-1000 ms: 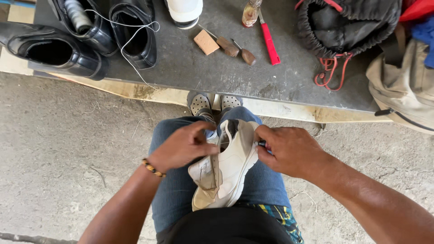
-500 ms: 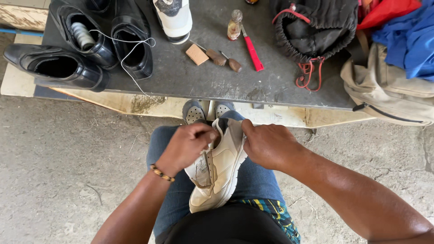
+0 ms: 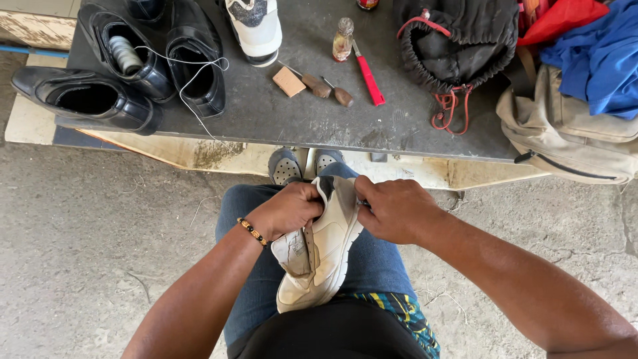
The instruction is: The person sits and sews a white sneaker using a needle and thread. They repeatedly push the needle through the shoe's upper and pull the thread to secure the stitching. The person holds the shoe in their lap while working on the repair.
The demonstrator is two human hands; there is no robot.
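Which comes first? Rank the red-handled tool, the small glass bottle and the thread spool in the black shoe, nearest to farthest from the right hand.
From the right hand:
1. Red-handled tool, straight ahead on the board.
2. Small glass bottle, just beyond, slightly left.
3. Thread spool, far left, inside a black shoe.

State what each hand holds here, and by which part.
Both hold one cream sneaker on the lap: the left hand grips inside its opening, the right hand pinches the collar edge at the other side.

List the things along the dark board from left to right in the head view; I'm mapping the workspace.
Black dress shoes → white sneaker → tan block → small glass bottle → red-handled tool → black drawstring bag → beige backpack.
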